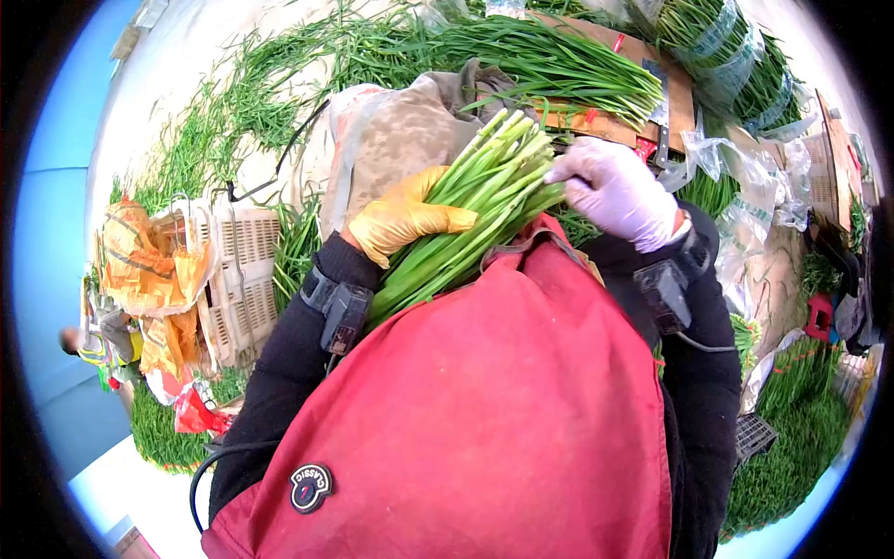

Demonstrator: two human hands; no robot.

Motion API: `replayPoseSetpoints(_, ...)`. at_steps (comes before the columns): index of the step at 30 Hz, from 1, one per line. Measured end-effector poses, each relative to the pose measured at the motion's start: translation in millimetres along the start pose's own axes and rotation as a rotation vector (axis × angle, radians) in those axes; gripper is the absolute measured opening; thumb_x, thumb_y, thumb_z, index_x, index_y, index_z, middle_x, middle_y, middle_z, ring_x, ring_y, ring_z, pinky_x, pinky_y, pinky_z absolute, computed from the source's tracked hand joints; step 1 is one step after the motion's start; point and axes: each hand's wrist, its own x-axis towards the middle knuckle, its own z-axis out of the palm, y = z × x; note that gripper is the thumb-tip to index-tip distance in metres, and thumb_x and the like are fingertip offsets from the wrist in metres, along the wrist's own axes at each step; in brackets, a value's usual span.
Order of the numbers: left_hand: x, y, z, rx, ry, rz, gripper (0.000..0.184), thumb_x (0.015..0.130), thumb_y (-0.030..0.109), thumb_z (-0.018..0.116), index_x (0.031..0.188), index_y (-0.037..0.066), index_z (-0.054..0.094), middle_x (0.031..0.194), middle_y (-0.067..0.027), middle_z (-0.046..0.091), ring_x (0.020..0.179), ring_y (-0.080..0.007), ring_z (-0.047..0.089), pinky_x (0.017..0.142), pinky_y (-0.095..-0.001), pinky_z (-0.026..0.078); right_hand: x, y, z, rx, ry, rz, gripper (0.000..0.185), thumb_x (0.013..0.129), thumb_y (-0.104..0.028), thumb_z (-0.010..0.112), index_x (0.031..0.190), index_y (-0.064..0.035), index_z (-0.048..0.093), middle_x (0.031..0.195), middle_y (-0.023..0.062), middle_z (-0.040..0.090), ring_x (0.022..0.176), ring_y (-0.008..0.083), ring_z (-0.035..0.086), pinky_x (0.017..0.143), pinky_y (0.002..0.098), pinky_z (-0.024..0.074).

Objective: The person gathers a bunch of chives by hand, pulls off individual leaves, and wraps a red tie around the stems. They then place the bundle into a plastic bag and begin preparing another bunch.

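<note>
A red apron (466, 410) lies nearest the camera, spread over the person's front, with a round dark badge (310, 488) near its lower left; just beyond its upper edge, a bunch of green stalks (503, 177) lies aslant, pale ends pointing up and away from the body, leafy part running down toward the left forearm and the apron; the left hand (405, 214), in a yellow glove, is clamped on this bunch from its left side, the thumb laid across the top and the other fingers largely out of sight; the grip sits below the pale ends, so that these stick out well past the thumb, while the green length trails out on the other side of the hand; the right hand (619, 186), in a pale lilac glove, is at the bunch's right edge, thumb and fingers bent and their tips close together beside the stalks; whether they pinch a stalk, I cannot tell.

Beyond the hands, a stained cloth (400, 130) lies behind the left one; farther off, a heap of loose green stalks (559, 70) rests on cardboard (682, 93); a plastic-wrapped bundle (722, 56) lies at upper right; a pale slatted crate (244, 275) and orange bags (140, 252) stand at left.
</note>
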Motion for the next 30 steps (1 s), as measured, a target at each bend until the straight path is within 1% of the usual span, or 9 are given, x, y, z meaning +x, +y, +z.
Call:
replayPoseSetpoints(9, 2, -5, -19, 0.015, 0.022, 0.019, 0.059, 0.079, 0.012, 0.072, 0.131, -0.001, 0.047, 0.121, -0.0072, 0.06, 0.105, -0.014, 0.06, 0.093, -0.0279, 0.047, -67, 38, -38, -0.13, -0.205, 0.552, 0.02, 0.077, -0.009, 0.058, 0.091, -0.0058, 0.072, 0.09, 0.0178, 0.068, 0.081, 0.0312, 0.066, 0.076, 0.038, 0.0516)
replayPoseSetpoints(12, 3, -3, -20, 0.024, 0.0, 0.042, 0.056, 0.08, 0.012, 0.071, 0.129, -0.001, 0.048, 0.119, -0.0074, 0.061, 0.104, -0.0144, 0.06, 0.093, -0.0285, 0.047, -54, 9, -25, -0.14, -0.212, 0.562, 0.032, 0.082, -0.016, 0.06, 0.112, -0.0081, 0.066, 0.088, 0.0177, 0.068, 0.077, 0.0291, 0.067, 0.074, 0.0348, 0.0524)
replayPoseSetpoints(14, 2, -1, -18, 0.007, 0.008, 0.031, 0.058, 0.078, 0.015, 0.073, 0.128, -0.001, 0.049, 0.117, -0.0072, 0.061, 0.103, -0.0147, 0.06, 0.092, -0.0288, 0.048, -42, -8, -6, 0.449, -0.035, 0.582, 0.028, 0.087, -0.018, 0.064, 0.113, -0.0057, 0.065, 0.087, 0.0112, 0.069, 0.076, 0.0189, 0.065, 0.072, 0.0302, 0.051)
replayPoseSetpoints(16, 4, 1, -17, -0.028, -0.03, 0.012, 0.062, 0.076, 0.016, 0.075, 0.129, -0.001, 0.048, 0.119, -0.0068, 0.06, 0.105, -0.0148, 0.059, 0.093, -0.0287, 0.047, -25, -31, 14, 0.48, 0.007, 0.405, 0.019, 0.087, -0.02, 0.067, 0.095, -0.0027, 0.07, 0.083, 0.0084, 0.068, 0.076, 0.0164, 0.063, 0.072, 0.0301, 0.0499)
replayPoseSetpoints(18, 3, 5, -7, 0.025, -0.08, 0.097, 0.07, 0.073, 0.017, 0.077, 0.132, 0.001, 0.045, 0.123, -0.0065, 0.058, 0.11, -0.0149, 0.056, 0.096, -0.029, 0.045, -6, -36, 35, 0.284, -0.155, 0.506, 0.019, 0.085, -0.021, 0.07, 0.091, -0.0028, 0.07, 0.076, 0.0046, 0.067, 0.07, 0.0157, 0.061, 0.069, 0.0306, 0.0498)
replayPoseSetpoints(20, 2, 7, 1, 0.121, -0.096, 0.197, 0.076, 0.071, 0.017, 0.079, 0.135, 0.002, 0.042, 0.127, -0.006, 0.055, 0.114, -0.015, 0.054, 0.099, -0.0292, 0.042, 3, -27, 74, 0.934, 0.13, 0.54, 0.018, 0.082, -0.019, 0.072, 0.085, -0.0014, 0.069, 0.071, 0.0001, 0.064, 0.062, 0.0119, 0.057, 0.059, 0.0275, 0.0469)
replayPoseSetpoints(23, -2, 9, 6, 0.234, -0.047, 0.248, 0.081, 0.071, 0.014, 0.078, 0.14, 0.003, 0.037, 0.133, -0.0055, 0.052, 0.119, -0.0146, 0.05, 0.102, -0.0292, 0.038, 10, -31, 67, 1.163, 0.101, 0.662, 0.011, 0.081, -0.012, 0.071, 0.083, -0.0014, 0.068, 0.068, -0.003, 0.06, 0.058, 0.0072, 0.052, 0.052, 0.0224, 0.0416)
replayPoseSetpoints(27, 0, 10, -4, 0.113, -0.035, 0.142, 0.068, 0.076, 0.006, 0.07, 0.137, 0.002, 0.041, 0.128, -0.0068, 0.055, 0.115, -0.0152, 0.054, 0.1, -0.0297, 0.042, 8, -20, 67, 1.042, 0.087, 0.759, 0.003, 0.08, -0.006, 0.066, 0.079, -0.0028, 0.065, 0.068, -0.0033, 0.056, 0.058, 0.0056, 0.049, 0.053, 0.0208, 0.0393)
replayPoseSetpoints(30, -1, 8, -14, -0.001, 0.014, 0.061, 0.065, 0.078, 0.005, 0.07, 0.136, 0.001, 0.042, 0.125, -0.0067, 0.057, 0.11, -0.0142, 0.056, 0.097, -0.0275, 0.044, -6, 8, 53, 0.391, 0.245, 0.427, 0.009, 0.078, -0.009, 0.066, 0.076, -0.0011, 0.062, 0.068, 0.0013, 0.057, 0.063, 0.0105, 0.053, 0.059, 0.0274, 0.0435)
